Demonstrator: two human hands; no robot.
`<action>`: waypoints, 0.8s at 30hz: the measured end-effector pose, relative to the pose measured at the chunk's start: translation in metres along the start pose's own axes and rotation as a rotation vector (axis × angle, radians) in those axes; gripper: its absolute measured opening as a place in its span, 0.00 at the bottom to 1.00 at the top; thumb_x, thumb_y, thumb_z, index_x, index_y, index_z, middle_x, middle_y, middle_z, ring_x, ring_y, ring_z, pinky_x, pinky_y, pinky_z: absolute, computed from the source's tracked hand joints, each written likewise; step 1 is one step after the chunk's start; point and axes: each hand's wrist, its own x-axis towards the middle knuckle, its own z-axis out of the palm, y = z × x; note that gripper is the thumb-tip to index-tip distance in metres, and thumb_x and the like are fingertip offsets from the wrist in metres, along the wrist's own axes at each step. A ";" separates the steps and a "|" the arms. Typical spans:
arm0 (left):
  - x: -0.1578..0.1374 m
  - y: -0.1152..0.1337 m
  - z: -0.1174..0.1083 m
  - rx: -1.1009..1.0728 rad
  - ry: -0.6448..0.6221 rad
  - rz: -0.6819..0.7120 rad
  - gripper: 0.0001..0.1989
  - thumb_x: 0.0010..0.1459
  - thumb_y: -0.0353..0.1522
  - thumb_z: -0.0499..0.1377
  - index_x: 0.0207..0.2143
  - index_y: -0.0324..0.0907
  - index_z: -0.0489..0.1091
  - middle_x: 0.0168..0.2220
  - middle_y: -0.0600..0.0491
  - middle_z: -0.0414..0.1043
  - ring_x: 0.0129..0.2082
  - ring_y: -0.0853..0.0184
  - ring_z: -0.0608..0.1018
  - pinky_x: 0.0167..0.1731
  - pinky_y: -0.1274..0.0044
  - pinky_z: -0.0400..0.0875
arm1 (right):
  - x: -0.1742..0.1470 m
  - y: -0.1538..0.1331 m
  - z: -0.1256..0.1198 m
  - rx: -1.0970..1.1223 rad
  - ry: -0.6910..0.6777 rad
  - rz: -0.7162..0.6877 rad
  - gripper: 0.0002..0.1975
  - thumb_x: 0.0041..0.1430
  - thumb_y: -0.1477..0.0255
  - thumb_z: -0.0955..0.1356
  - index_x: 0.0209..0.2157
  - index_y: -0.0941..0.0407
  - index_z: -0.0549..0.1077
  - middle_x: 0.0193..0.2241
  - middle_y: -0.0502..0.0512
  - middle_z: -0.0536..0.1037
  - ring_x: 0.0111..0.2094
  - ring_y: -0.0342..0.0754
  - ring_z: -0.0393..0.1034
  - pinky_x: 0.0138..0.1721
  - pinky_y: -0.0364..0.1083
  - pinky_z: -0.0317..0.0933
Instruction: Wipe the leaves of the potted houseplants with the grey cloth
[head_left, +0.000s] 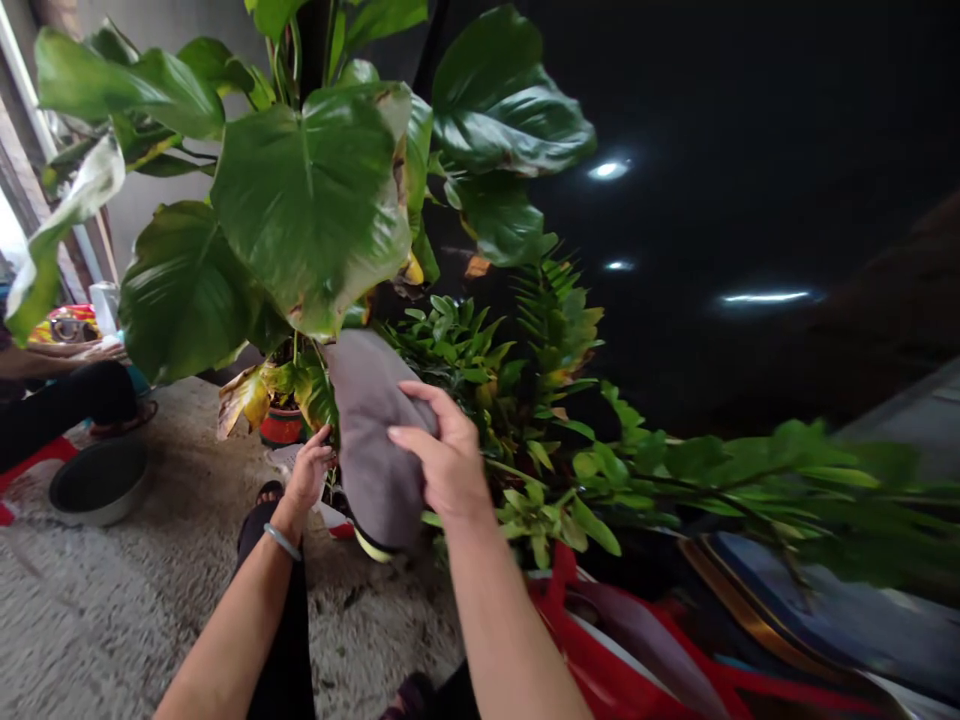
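My right hand (pixel 446 450) grips a grey, sole-shaped insole (pixel 375 440), with thumb and forefinger on its upper face and the other fingers hidden behind. A pale yellow-green edge shows at the insole's lower end. Just left of the insole is my left hand (pixel 306 475), its fingers slightly apart and raised, with nothing visible in them; a grey bangle (pixel 282 542) circles that wrist. The insole's upper tip reaches the large leaves (pixel 315 200) of a potted plant.
A red pot (pixel 281 427) stands behind my hands. Leafy branches (pixel 570 450) spread to the right, above a red bag (pixel 630 650). On the left, a grey basin (pixel 101 480) rests on the rough concrete floor (pixel 187 600), near a seated person's leg (pixel 82 400).
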 end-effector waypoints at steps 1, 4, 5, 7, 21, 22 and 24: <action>0.000 0.001 -0.001 -0.004 0.027 0.009 0.15 0.45 0.31 0.63 0.38 0.37 0.78 0.38 0.45 0.80 0.44 0.53 0.76 0.41 0.69 0.70 | 0.008 0.011 0.014 0.005 -0.009 0.006 0.22 0.36 0.69 0.72 0.40 0.52 0.78 0.33 0.48 0.78 0.34 0.50 0.69 0.39 0.46 0.63; -0.003 0.005 -0.003 -0.019 0.063 0.005 0.10 0.43 0.30 0.64 0.32 0.37 0.76 0.29 0.47 0.78 0.40 0.53 0.77 0.38 0.69 0.70 | 0.009 0.055 0.036 -0.114 -0.052 0.115 0.21 0.33 0.71 0.71 0.36 0.53 0.79 0.33 0.49 0.79 0.36 0.52 0.71 0.43 0.49 0.64; -0.005 0.006 -0.004 -0.018 0.047 0.001 0.12 0.41 0.29 0.64 0.33 0.38 0.77 0.28 0.48 0.78 0.38 0.54 0.78 0.37 0.70 0.70 | 0.000 0.068 0.034 -0.169 -0.057 0.156 0.20 0.33 0.72 0.70 0.35 0.52 0.79 0.34 0.49 0.80 0.38 0.54 0.71 0.44 0.49 0.64; -0.006 0.007 -0.006 -0.022 -0.009 0.011 0.20 0.37 0.27 0.63 0.38 0.39 0.78 0.31 0.50 0.79 0.36 0.58 0.78 0.37 0.72 0.70 | -0.025 0.083 0.015 -0.242 -0.074 0.239 0.19 0.33 0.74 0.69 0.33 0.51 0.80 0.33 0.49 0.81 0.39 0.55 0.71 0.44 0.50 0.64; -0.002 0.009 -0.007 -0.050 0.008 -0.024 0.30 0.48 0.45 0.65 0.50 0.38 0.76 0.49 0.42 0.76 0.41 0.60 0.77 0.40 0.70 0.71 | 0.001 0.033 -0.016 0.025 0.181 0.231 0.25 0.33 0.70 0.71 0.40 0.51 0.78 0.35 0.48 0.80 0.33 0.50 0.72 0.36 0.47 0.66; -0.003 0.009 -0.006 -0.049 0.004 -0.035 0.31 0.48 0.47 0.64 0.50 0.38 0.75 0.50 0.42 0.76 0.41 0.59 0.77 0.40 0.70 0.71 | -0.007 0.045 -0.007 0.003 0.117 0.290 0.22 0.33 0.72 0.70 0.37 0.51 0.79 0.32 0.48 0.80 0.31 0.50 0.72 0.34 0.47 0.66; -0.002 0.009 -0.006 -0.052 -0.007 -0.064 0.33 0.49 0.51 0.63 0.51 0.38 0.75 0.48 0.43 0.77 0.43 0.56 0.77 0.42 0.68 0.71 | -0.034 0.066 0.002 -0.050 -0.017 0.357 0.18 0.31 0.76 0.69 0.30 0.50 0.81 0.27 0.49 0.80 0.28 0.52 0.72 0.32 0.48 0.66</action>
